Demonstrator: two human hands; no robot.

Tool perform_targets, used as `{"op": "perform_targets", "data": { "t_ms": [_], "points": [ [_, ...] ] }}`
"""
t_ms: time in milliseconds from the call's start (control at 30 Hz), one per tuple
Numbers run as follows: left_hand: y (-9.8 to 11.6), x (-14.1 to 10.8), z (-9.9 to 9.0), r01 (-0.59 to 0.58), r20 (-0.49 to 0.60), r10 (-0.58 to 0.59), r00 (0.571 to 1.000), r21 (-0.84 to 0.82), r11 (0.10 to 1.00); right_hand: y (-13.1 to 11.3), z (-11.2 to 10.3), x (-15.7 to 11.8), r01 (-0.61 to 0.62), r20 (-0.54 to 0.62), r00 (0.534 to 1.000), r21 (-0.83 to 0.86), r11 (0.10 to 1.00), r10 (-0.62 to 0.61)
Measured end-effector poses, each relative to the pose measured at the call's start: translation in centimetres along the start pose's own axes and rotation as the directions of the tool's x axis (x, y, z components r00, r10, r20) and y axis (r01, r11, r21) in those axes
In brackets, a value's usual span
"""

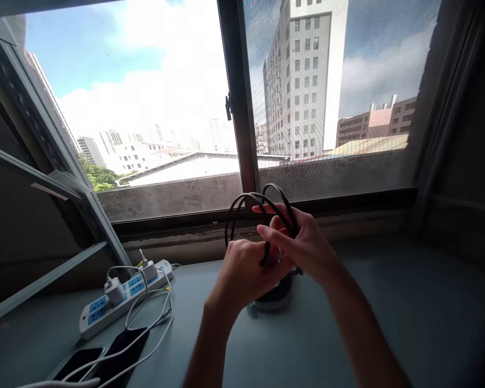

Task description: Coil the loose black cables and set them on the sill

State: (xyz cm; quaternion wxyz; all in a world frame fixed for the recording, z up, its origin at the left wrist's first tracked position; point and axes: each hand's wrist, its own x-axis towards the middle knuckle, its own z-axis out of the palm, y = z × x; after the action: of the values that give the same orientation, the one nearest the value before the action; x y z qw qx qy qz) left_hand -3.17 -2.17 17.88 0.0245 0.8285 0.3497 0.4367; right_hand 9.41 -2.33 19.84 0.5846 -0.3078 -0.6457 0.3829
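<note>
A black cable (275, 189) is looped into a loose coil in the middle of the view. My left hand (246, 269) is closed on the lower part of the coil, its back turned toward me. From the right, my right hand (307, 242) curls its thumb and fingers around the loops' other side. Just beneath both hands a dark, rounded object (277, 293) with a paler base stands on the blue-grey tabletop (307, 345). The hands cover most of it, so its kind cannot be made out.
On the left lies a white power strip (127, 299) with plugged-in chargers (113, 291) and tangled white cables (172, 318). Two dark phone-like slabs (123, 350) rest in front of it. A window (242, 108) rises behind the table, and a metal frame (64, 124) slants at left.
</note>
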Motion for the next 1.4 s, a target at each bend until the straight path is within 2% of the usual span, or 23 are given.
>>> {"op": "perform_targets", "data": {
  "t_ms": [233,300,400,467,567,667,767,867,1000,1067,1133,1233,1300,1333,1400],
  "points": [
    [0.8,0.0,-1.1,0.023,0.019,-0.026,0.999,0.135,0.991,1.5,-0.7,1.1,0.078,-0.086,0.992,-0.164,0.983,-0.093],
    [0.7,0.0,-1.8,0.059,-0.074,-0.049,0.996,0.136,0.989,1.6,-1.0,1.2,0.082,-0.093,0.990,-0.212,0.974,-0.104],
    [0.2,-0.1,-3.2,0.139,-0.255,-0.097,0.962,0.152,0.979,1.2,-1.2,0.8,0.055,-0.124,0.988,-0.295,0.954,-0.095],
    [-0.2,-0.3,-4.1,0.150,-0.280,-0.105,0.954,0.146,0.978,0.8,-1.1,0.3,0.060,-0.154,0.981,-0.343,0.938,-0.118],
    [-0.9,-0.5,-4.9,0.115,-0.253,-0.068,0.965,0.179,0.977,0.3,-0.8,-0.3,0.097,-0.142,0.977,-0.357,0.929,-0.157],
    [-1.7,-0.3,-4.5,0.085,-0.225,-0.035,0.974,0.216,0.973,-0.2,-0.4,-0.9,0.143,-0.066,0.983,-0.307,0.941,-0.171],
    [-2.4,0.2,-3.6,0.114,-0.240,-0.085,0.967,0.111,0.987,-0.9,0.0,-1.7,0.188,-0.001,0.981,-0.239,0.953,-0.193],
    [-2.7,0.6,-3.3,0.146,-0.285,-0.135,0.949,0.016,0.989,-1.3,0.0,-2.1,0.276,-0.075,0.951,-0.230,0.933,-0.300],
    [-2.9,0.6,-3.9,0.155,-0.398,-0.138,0.907,0.011,0.988,-0.6,-0.2,-1.3,0.306,-0.208,0.911,-0.241,0.921,-0.357],
    [-3.0,0.6,-4.0,0.230,-0.437,-0.224,0.871,-0.041,0.972,0.2,-0.2,-0.5,0.296,-0.234,0.905,-0.256,0.920,-0.356],
    [-3.2,0.6,-3.8,0.298,-0.427,-0.345,0.836,-0.176,0.938,0.9,0.0,0.2,0.287,-0.226,0.903,-0.313,0.905,-0.365],
    [-3.4,0.5,-3.3,0.325,-0.433,-0.456,0.778,-0.344,0.881,1.5,0.2,0.8,0.251,-0.207,0.916,-0.373,0.893,-0.343],
    [-3.2,0.4,-3.2,0.300,-0.496,-0.443,0.747,-0.344,0.890,1.5,0.1,0.8,0.204,-0.172,0.944,-0.367,0.907,-0.282],
    [-3.1,0.4,-3.2,0.282,-0.526,-0.421,0.739,-0.325,0.903,1.4,0.0,0.6,0.175,-0.119,0.966,-0.346,0.922,-0.228],
    [-2.6,0.3,-3.2,0.249,-0.560,-0.382,0.735,-0.302,0.920,1.1,-0.2,0.2,0.103,0.079,0.993,-0.256,0.961,-0.085]
  ]
}}
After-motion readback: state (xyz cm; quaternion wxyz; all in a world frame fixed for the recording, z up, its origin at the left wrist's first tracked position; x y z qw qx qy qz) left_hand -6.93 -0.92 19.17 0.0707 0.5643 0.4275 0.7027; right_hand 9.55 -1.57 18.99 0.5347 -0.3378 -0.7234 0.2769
